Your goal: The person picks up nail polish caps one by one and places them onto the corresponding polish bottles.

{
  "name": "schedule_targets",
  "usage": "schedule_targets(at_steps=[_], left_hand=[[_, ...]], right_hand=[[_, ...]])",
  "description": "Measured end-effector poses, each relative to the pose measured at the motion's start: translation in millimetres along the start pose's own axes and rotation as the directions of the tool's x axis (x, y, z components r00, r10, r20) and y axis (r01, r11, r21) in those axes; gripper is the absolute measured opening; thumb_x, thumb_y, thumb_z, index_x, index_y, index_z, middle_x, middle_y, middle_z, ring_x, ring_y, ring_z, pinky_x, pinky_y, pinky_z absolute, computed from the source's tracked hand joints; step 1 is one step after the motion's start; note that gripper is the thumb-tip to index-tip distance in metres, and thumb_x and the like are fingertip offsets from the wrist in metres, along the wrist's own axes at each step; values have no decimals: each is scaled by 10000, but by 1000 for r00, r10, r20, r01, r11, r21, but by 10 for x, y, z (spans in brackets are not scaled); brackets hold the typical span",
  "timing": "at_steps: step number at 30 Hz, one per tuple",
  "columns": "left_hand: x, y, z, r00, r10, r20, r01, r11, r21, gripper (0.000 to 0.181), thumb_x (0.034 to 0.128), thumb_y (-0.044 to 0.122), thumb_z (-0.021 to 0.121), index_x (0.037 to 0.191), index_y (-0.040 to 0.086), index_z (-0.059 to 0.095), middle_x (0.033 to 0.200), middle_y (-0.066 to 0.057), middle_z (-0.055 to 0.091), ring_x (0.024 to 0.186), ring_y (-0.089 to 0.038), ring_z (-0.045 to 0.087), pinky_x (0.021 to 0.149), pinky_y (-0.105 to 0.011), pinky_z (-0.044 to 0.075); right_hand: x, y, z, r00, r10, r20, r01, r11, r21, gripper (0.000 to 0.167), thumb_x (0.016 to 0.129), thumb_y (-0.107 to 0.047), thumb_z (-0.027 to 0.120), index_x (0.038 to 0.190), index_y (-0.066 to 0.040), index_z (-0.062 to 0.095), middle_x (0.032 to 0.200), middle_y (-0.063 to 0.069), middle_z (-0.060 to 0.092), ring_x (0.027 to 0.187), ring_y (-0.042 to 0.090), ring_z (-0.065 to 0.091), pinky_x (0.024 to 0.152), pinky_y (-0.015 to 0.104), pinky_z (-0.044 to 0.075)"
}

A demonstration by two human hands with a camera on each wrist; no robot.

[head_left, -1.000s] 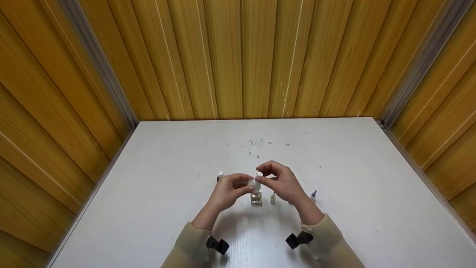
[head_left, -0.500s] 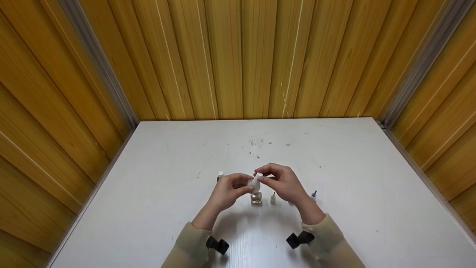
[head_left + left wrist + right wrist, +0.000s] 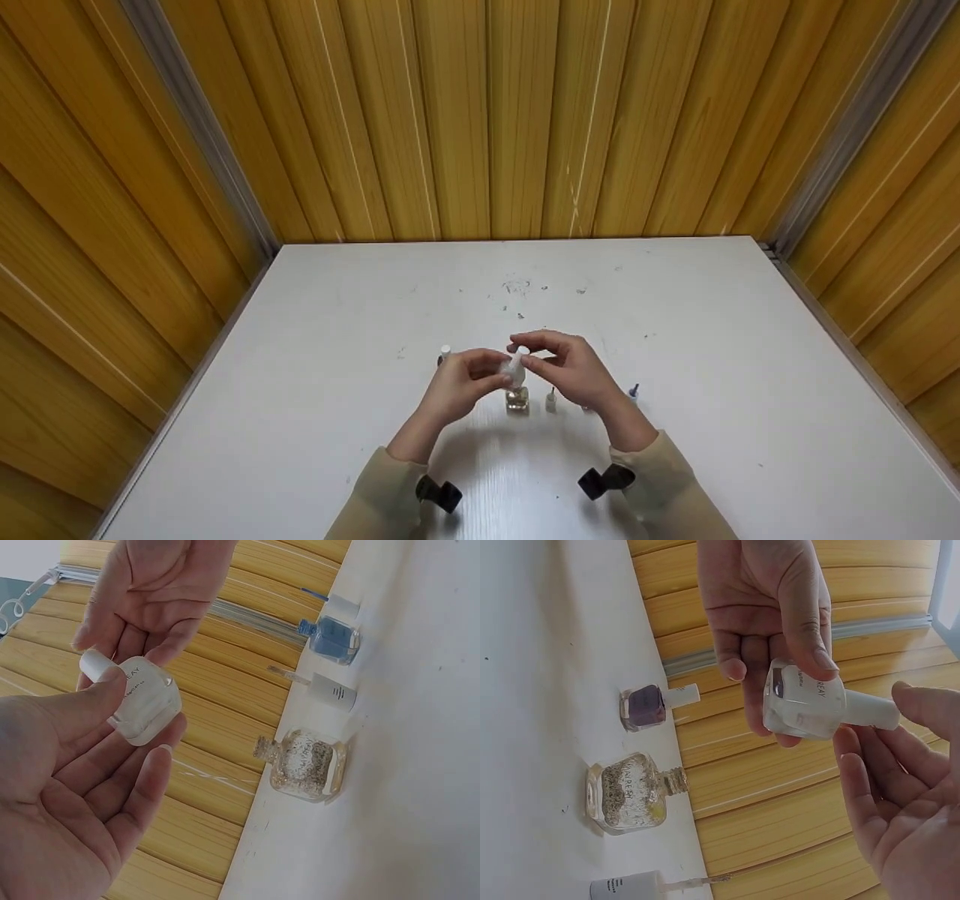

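Note:
My left hand (image 3: 457, 386) holds a small bottle of white nail polish (image 3: 802, 701) above the table, thumb on one face and fingers behind. The bottle is tilted, with its white cap (image 3: 871, 711) on the neck. At that cap is my right hand (image 3: 574, 371), its thumb and index finger on either side. Below the hands stands an uncapped bottle of glitter nail polish (image 3: 307, 765). Beside it a white cap with a glitter-coated brush (image 3: 330, 692) stands brush upward.
Further right stand an open blue nail polish bottle (image 3: 334, 640) and its cap with a blue brush (image 3: 343, 606). A capped dark purple bottle (image 3: 645, 706) is at the left. The white table (image 3: 337, 300) meets wood-patterned walls (image 3: 450, 120).
My right thumb and index finger have shifted against each other round the white cap, the index fingertip moving slightly left. The left hand and the bottle have hardly moved.

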State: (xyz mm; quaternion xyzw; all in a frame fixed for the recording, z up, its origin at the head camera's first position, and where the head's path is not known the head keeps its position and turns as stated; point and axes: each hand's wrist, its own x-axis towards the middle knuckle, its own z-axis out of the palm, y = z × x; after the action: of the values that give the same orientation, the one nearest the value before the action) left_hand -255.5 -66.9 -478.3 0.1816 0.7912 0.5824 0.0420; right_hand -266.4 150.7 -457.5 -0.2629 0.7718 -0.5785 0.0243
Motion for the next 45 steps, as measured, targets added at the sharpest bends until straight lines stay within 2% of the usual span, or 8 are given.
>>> schedule_targets(at_steps=[3,10,15,22,27,32,39,45], left_hand=[[2,0,-3,1000,10,1,-10,1000,-12,289,935,116,756,1189,-16,719,1174,-185,757,1055,-295,758,894,-289,631],[3,14,1,1000,13,2,-13,1000,-8,274,933,113,758,1176,-10,726,1143,-178,766,1026,-271,765,881,-289,634],[4,18,1,1000,10,14,-10,1000,3,271,937,134,758,1174,5,731,1139,-156,772,1020,-241,768,877,-287,634],[0,13,-18,1000,-2,4,2,1000,20,285,936,140,759,1194,23,727,1174,-147,763,1049,-259,761,896,-294,631],[-2,17,-20,1000,10,5,-10,1000,-5,297,936,121,755,1198,-14,714,1172,-182,757,1059,-289,757,905,-302,630],[-6,28,-10,1000,18,-2,-18,1000,-20,286,934,110,755,1189,-12,718,1155,-187,762,1042,-291,762,894,-300,633],[-5,35,2,1000,10,-2,-10,1000,-17,273,930,115,762,1174,-3,730,1153,-175,764,1035,-277,763,884,-289,633],[4,10,-3,1000,3,3,-3,999,-36,277,932,109,759,1176,-15,723,1155,-184,761,1032,-279,763,888,-290,632]], right_hand=[[-2,-6,-2,1000,-11,14,11,1000,15,315,1011,-130,655,1288,19,678,1272,214,700,1170,266,690,919,212,589],[13,14,51,997,9,-79,-9,1000,10,186,952,-143,742,1067,-1,706,1082,194,719,967,69,677,808,213,599],[19,18,79,993,58,-107,-59,998,-11,255,931,-187,773,1026,20,660,1024,156,700,962,109,659,778,221,588],[5,-2,22,999,26,-25,-26,1000,4,319,998,-161,682,1289,-32,674,1268,202,691,1196,348,647,902,232,587],[-1,-8,4,1000,-4,9,4,1000,26,296,1011,-122,652,1279,-3,687,1262,214,701,1162,214,691,919,219,590],[6,2,29,999,-2,-41,3,1000,27,210,978,-127,704,1149,-5,715,1141,214,717,1018,72,689,861,212,602],[4,1,65,995,41,-87,-39,999,18,235,944,-160,757,1023,32,647,1031,183,691,965,101,655,802,224,596],[4,8,36,998,24,-52,-24,1000,8,288,979,-166,710,1214,-3,673,1192,208,694,1105,214,665,873,227,591]])
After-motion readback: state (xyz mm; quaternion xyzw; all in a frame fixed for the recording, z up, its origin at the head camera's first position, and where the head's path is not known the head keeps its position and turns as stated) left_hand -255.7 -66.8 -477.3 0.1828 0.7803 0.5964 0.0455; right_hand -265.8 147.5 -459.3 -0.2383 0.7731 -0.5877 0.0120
